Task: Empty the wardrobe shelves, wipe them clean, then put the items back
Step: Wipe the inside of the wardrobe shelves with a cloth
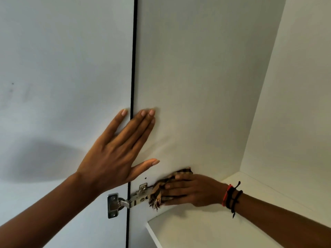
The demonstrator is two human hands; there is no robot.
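Observation:
My left hand [116,149] lies flat with straight, spread fingers across the front edge of the wardrobe's white side panel [197,77] and the open door [62,68]. Lower down, my right hand [191,190] presses a brown checked cloth [159,192] against that side panel, just above the white shelf [206,228]. The cloth is bunched under its fingers and reaches the metal hinge [125,201]. Nothing stands on the visible part of the shelf.
The wardrobe's back wall [295,104] closes the compartment on the right. A dark gap [133,59] runs between door and side panel. Red and black bands [232,197] circle my right wrist.

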